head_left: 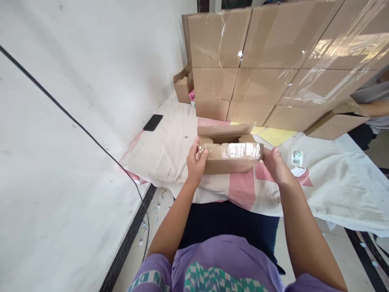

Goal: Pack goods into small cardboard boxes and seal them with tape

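A small cardboard box (231, 165) is held between my two hands over the cloth-covered table (170, 162). Its far flap stands up, and clear tape shines along the near top edge. My left hand (197, 161) grips the left end, thumb on top. At the right end, my right hand (276, 165) clasps the box with its thumb raised and its fingers partly hidden behind the corner. Little of the box's inside shows. Close to my right hand, a small white item with a green patch (297, 158) lies on the cloth.
Stacked taped cartons (264, 69) wall off the table's far side. An open carton (183, 85) stands at back left, another carton (334, 123) at right beside a person's arm (378, 108). A black phone (153, 122) lies near the wall, where a black cable (75, 119) hangs.
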A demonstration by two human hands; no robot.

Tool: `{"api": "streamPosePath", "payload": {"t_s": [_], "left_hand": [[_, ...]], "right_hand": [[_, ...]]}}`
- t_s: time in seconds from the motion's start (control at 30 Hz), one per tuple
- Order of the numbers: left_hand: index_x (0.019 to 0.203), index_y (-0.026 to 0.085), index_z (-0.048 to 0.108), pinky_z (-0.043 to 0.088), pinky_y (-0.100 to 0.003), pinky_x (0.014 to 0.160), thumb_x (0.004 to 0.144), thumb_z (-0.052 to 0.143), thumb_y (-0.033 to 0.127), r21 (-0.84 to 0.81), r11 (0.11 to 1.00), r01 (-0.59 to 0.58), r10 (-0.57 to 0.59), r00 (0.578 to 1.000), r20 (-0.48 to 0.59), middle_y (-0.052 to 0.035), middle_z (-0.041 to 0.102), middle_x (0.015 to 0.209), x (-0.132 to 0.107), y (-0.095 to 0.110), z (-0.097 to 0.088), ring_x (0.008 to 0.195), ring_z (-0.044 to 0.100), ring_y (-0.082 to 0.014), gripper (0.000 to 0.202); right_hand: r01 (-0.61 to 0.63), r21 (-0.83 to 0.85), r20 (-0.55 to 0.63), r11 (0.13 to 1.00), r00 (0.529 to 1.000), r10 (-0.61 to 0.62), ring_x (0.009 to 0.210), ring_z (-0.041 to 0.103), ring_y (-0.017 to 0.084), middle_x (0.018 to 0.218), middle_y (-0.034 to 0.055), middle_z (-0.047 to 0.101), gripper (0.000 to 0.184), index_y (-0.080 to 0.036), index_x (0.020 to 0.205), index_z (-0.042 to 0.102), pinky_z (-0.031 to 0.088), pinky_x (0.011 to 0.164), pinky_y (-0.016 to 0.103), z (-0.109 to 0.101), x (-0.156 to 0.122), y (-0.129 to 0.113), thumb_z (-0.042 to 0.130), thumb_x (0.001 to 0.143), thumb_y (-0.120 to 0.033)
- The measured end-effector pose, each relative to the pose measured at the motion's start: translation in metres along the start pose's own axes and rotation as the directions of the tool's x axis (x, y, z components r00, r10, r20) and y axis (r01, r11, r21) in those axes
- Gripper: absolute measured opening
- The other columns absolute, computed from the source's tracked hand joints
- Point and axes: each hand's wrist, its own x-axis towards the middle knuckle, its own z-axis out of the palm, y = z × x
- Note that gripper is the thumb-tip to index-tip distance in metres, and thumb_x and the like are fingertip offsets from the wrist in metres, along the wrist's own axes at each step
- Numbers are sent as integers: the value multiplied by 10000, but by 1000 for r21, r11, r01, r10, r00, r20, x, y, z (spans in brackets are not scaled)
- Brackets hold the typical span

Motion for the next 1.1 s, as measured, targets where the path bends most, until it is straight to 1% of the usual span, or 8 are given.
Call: {"api": "streamPosePath", "payload": {"t_s": [0.1, 0.2, 0.4, 0.6, 0.7, 0.8, 0.97, 1.1], "left_hand": [[1611, 358, -84, 389, -442, 1192, 977, 448, 238, -31, 987, 155, -153, 985, 74, -57, 211, 1693, 12, 8, -3, 1541, 275, -225, 836], [1622, 347, 8, 257, -456, 1264, 921, 452, 172, 86, 995, 55, -70, 981, 183, -13, 76, 1722, 22, 8, -12, 1583, 122, -227, 848], [1496, 281, 451, 138, -507, 1275, 975, 371, 142, 468, 814, -344, 187, 918, 349, -48, 651, 1354, 23, 25, -26, 1355, 530, -217, 546], [1498, 286, 485, 196, -563, 1231, 962, 542, 526, 587, 634, -503, 110, 811, 575, -89, 665, 1243, 24, 59, -18, 1164, 611, -295, 590], [1439, 289, 559, 271, -594, 1183, 909, 610, 556, 630, 579, -518, 76, 804, 590, -117, 640, 1190, 25, 64, -10, 1149, 573, -343, 596], [1361, 296, 626, 311, -591, 1164, 856, 676, 572, 637, 560, -530, 61, 793, 607, -111, 622, 1143, 29, 62, -6, 1141, 557, -350, 578], [1333, 310, 634, 256, -669, 1174, 851, 698, 522, 635, 575, -516, 97, 813, 574, -114, 616, 1189, 34, 69, -7, 1173, 565, -361, 531], [1358, 321, 578, 420, -583, 1087, 849, 734, 332, 450, 662, -599, 518, 800, 302, -103, 640, 1158, 2, 98, 16, 1107, 624, -321, 532]], "right_hand": [[10, -132, -186, 991, 982, -35, 1443, 434, 289, 1637, 2, 356, 577, -408, 1494, 427, 420, 1144, 526, -8, 11, 8, 516, 944, -561], [99, -211, -149, 972, 980, -132, 1466, 404, 291, 1632, 6, 362, 749, -436, 1565, 273, 426, 1134, 529, -8, 22, 16, 587, 885, -406], [253, -309, -150, 917, 939, -309, 1414, 473, 320, 1307, 46, 669, 392, -354, 1324, 642, 348, 1193, 565, -3, 21, 10, 541, 946, -383], [86, -259, -25, 962, 995, -95, 1450, 444, 285, 1524, 19, 536, 408, -342, 1382, 617, 306, 1231, 540, -17, -5, -10, 568, 981, -397], [30, -251, -169, 968, 983, -74, 1445, 454, 284, 1519, 11, 541, 420, -347, 1364, 625, 327, 1220, 556, -26, -38, -3, 601, 945, -352], [-38, -217, -449, 976, 891, -65, 1388, 523, 292, 1411, 14, 638, 326, -351, 1169, 722, 382, 1185, 556, -43, -82, 14, 609, 881, -247], [-155, -1, -813, 988, 575, 89, 1112, 686, 324, 1090, 86, 747, 240, -283, 915, 732, 532, 1010, 521, -91, -131, 37, 634, 726, -171], [-19, 204, -793, 979, 583, 176, 1041, 677, 289, 1142, 78, 684, 194, -258, 911, 665, 614, 817, 478, -129, -121, 37, 694, 720, -258]]}}
